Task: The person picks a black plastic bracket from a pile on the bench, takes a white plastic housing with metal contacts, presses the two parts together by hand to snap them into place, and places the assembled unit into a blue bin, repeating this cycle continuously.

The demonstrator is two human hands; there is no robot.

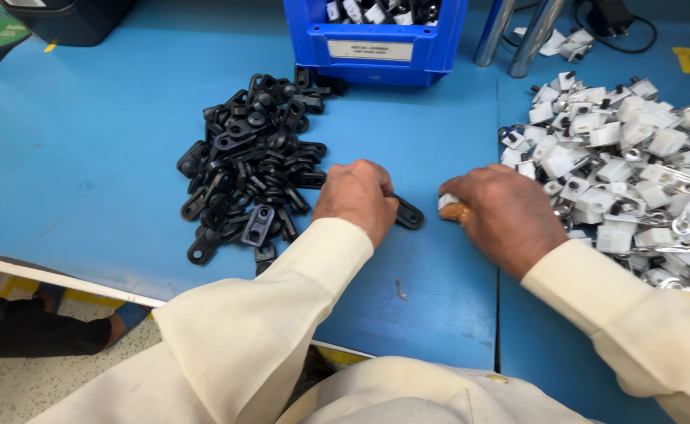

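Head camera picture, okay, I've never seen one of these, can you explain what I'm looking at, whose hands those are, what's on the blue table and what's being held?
There is no machine here, only a person at work. The one picture comes from a camera worn on the person's head, looking down at their own cream-sleeved arms. The left hand grips a black plastic piece beside a pile of black plastic pieces. The right hand closes on a small white part next to a heap of white parts with metal bits. Everything lies on a blue table. A blue bin stands at the far edge, holding more parts.
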